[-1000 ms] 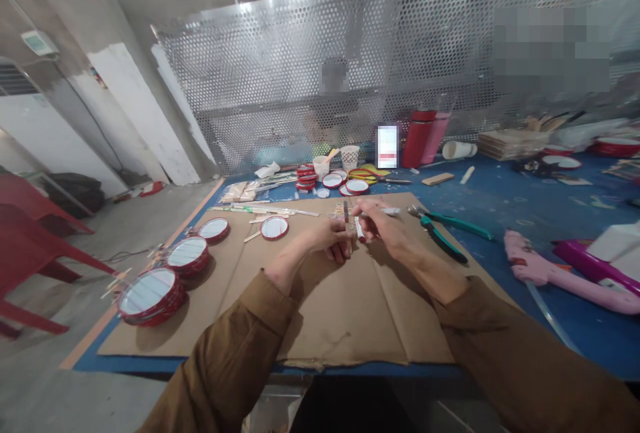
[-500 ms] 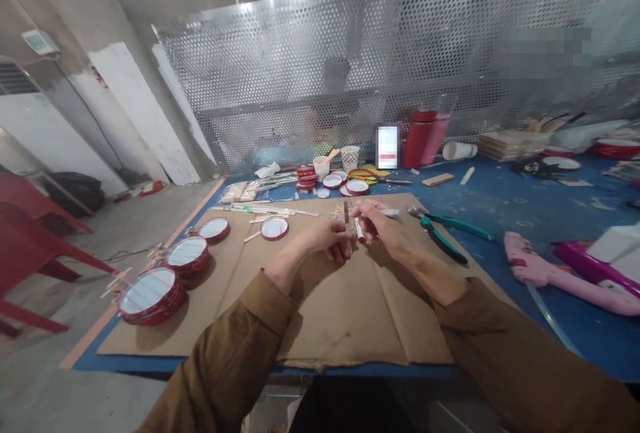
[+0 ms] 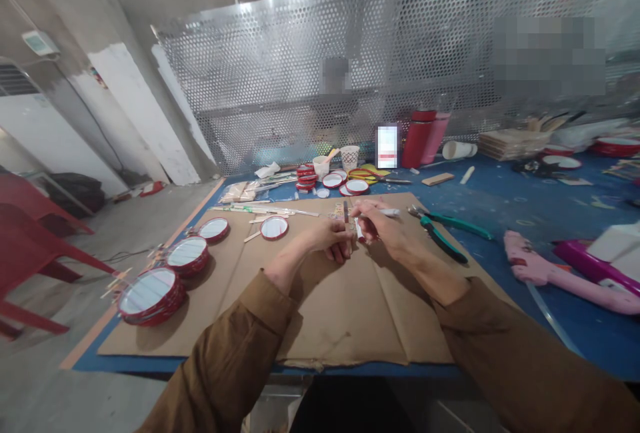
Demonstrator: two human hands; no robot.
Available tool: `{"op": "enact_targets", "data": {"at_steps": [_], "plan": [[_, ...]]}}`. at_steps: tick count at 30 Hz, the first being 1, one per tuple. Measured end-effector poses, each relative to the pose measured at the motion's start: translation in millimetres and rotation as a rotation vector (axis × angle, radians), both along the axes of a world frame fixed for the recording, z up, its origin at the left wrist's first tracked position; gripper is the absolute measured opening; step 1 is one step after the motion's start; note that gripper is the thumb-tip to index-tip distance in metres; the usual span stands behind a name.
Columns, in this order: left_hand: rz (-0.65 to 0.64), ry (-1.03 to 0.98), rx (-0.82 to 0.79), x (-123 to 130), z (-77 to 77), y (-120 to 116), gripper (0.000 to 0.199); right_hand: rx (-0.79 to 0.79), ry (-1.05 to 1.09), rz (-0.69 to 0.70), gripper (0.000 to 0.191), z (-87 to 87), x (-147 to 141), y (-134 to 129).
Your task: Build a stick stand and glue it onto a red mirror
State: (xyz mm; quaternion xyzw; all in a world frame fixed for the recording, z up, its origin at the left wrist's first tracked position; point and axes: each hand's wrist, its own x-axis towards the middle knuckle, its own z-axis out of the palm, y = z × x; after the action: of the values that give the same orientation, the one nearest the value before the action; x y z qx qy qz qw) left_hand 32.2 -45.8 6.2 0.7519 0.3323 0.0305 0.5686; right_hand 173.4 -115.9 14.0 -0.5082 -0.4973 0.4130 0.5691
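My right hand [image 3: 375, 221] is closed around a white marker pen [image 3: 390, 212], whose back end sticks out to the right. Under its fingers shows a small white piece with a red end [image 3: 359, 228], too small to name. Close beside it, my left hand [image 3: 336, 240] has its fingers pressed together near a narrow dark strip [image 3: 346, 210]; what they pinch is mostly hidden. Both hands are low over a cardboard sheet [image 3: 320, 313]. Left of them lies a round red-rimmed lid [image 3: 274, 228] with a white inside, touching thin wooden sticks [image 3: 253, 236].
Red-rimmed round tins [image 3: 150, 296] line the cardboard's left side. Green-handled pliers [image 3: 445, 240] and a pink glue gun [image 3: 540, 263] lie at right. Behind stand paper cups [image 3: 350, 156], scissors [image 3: 380, 178], a lit phone [image 3: 387, 146] and a red bottle [image 3: 419, 140] before a perforated metal panel [image 3: 280, 80].
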Motion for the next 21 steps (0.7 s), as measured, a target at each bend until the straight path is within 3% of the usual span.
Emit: {"op": "enact_targets", "data": {"at_steps": [21], "plan": [[0.005, 0.013, -0.007, 0.1, 0.0, 0.2, 0.021, -0.001, -0.011, -0.019, 0.035, 1.9, -1.6, 0.3]]}}
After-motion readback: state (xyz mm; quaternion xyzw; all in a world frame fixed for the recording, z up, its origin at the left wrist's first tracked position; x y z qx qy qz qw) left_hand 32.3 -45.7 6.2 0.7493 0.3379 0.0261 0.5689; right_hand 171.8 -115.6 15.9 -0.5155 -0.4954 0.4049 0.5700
